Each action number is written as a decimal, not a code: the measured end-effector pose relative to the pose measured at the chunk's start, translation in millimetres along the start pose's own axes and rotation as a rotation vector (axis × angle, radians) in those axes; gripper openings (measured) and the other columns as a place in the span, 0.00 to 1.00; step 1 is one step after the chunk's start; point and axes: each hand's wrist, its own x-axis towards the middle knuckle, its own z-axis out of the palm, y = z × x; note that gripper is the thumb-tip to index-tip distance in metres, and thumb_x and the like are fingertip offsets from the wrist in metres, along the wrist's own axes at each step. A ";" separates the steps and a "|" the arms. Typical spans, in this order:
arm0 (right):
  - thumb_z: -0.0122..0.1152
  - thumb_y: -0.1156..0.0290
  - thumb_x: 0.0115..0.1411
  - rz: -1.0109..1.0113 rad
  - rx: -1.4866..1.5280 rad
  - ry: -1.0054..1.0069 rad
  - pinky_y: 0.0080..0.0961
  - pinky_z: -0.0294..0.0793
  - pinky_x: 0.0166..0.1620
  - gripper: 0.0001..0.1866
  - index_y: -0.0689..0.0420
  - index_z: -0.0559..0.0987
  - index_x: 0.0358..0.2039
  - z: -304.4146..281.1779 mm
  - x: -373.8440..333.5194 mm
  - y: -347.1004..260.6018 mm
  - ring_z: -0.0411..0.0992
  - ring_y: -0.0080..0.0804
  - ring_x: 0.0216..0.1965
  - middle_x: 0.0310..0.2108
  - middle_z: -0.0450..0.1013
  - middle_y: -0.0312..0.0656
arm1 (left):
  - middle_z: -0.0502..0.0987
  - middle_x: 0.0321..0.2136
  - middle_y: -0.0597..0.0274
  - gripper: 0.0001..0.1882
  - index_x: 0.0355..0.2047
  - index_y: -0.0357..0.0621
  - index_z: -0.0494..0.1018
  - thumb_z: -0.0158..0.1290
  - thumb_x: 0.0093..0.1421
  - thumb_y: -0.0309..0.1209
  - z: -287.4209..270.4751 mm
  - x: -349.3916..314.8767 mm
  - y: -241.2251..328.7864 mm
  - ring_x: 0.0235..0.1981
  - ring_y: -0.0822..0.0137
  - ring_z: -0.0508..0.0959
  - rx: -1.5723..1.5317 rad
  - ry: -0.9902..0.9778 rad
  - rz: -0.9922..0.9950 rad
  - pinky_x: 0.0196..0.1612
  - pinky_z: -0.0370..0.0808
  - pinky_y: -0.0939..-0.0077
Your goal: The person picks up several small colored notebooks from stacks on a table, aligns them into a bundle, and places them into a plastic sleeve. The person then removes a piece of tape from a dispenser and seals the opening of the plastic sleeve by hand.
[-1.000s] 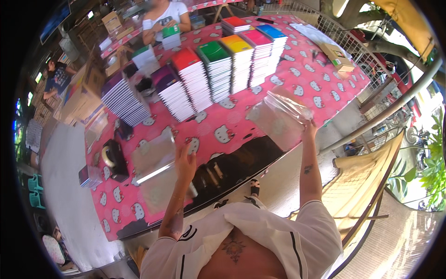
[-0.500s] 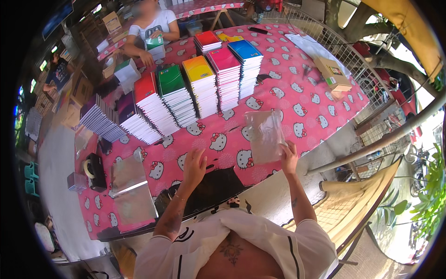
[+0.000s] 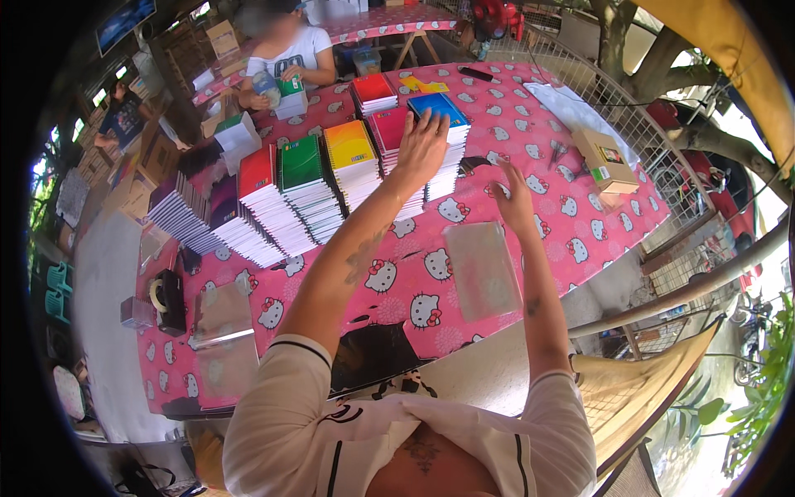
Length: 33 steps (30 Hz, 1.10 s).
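Pink cat-print tablecloth [image 3: 377, 311] beneath | blue-covered notebook stack [image 3: 450, 153] seemed light, slick, edge-pinchable | my left hand [image 3: 424, 147] splayed over it, hold unclear; right hand [image 3: 515, 203] gaped empty beside it

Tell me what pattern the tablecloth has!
The tablecloth is pink with white cat faces; best in head view.

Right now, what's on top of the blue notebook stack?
The left hand is over its near part; blue cover shows beyond. The part beneath the hand is hidden, so contact is unclear.
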 end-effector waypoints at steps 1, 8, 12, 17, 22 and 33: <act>0.59 0.76 0.59 -0.018 0.037 0.068 0.41 0.68 0.60 0.26 0.60 0.71 0.60 18.6 28.8 -1.1 0.67 0.55 0.60 0.60 0.68 0.54 | 0.78 0.51 0.48 0.17 0.50 0.39 0.76 0.55 0.60 0.26 9.5 1.1 -8.2 0.53 0.52 0.77 0.043 -0.099 0.007 0.63 0.66 0.51; 0.60 0.74 0.59 -0.288 -0.364 -0.072 0.42 0.72 0.54 0.22 0.52 0.76 0.55 37.5 102.8 34.9 0.70 0.45 0.58 0.55 0.74 0.43 | 0.81 0.38 0.59 0.11 0.47 0.41 0.78 0.50 0.69 0.30 -133.2 -12.6 -17.4 0.37 0.68 0.81 -0.737 0.235 -0.577 0.40 0.80 0.70; 0.58 0.75 0.57 -0.350 -0.403 0.039 0.40 0.72 0.42 0.16 0.54 0.79 0.47 27.2 58.1 -30.2 0.73 0.43 0.48 0.47 0.76 0.43 | 0.76 0.39 0.61 0.12 0.49 0.41 0.72 0.47 0.70 0.33 -226.8 -111.3 -59.1 0.40 0.67 0.80 -1.341 0.269 -0.969 0.38 0.83 0.66; 0.63 0.73 0.55 -0.413 -0.155 -0.183 0.40 0.72 0.41 0.18 0.50 0.80 0.47 58.8 -153.8 -102.1 0.73 0.37 0.41 0.41 0.76 0.40 | 0.78 0.42 0.59 0.14 0.48 0.42 0.74 0.39 0.74 0.33 -240.8 -233.2 -27.7 0.45 0.62 0.79 -1.081 0.274 -0.687 0.49 0.77 0.62; 0.62 0.77 0.57 -0.016 0.355 -0.278 0.38 0.73 0.44 0.14 0.57 0.79 0.45 113.9 -235.6 -92.8 0.75 0.45 0.39 0.38 0.75 0.45 | 0.71 0.59 0.58 0.17 0.56 0.45 0.71 0.47 0.68 0.31 -149.1 -376.9 55.3 0.59 0.57 0.72 -0.475 -0.407 -0.130 0.65 0.61 0.52; 0.58 0.75 0.60 -0.321 -0.532 0.017 0.53 0.60 0.63 0.22 0.55 0.76 0.56 100.6 67.3 -44.8 0.64 0.42 0.65 0.59 0.71 0.43 | 0.74 0.56 0.48 0.22 0.57 0.37 0.70 0.53 0.62 0.28 -108.0 -90.1 -35.8 0.61 0.48 0.70 0.016 0.110 -0.147 0.64 0.63 0.44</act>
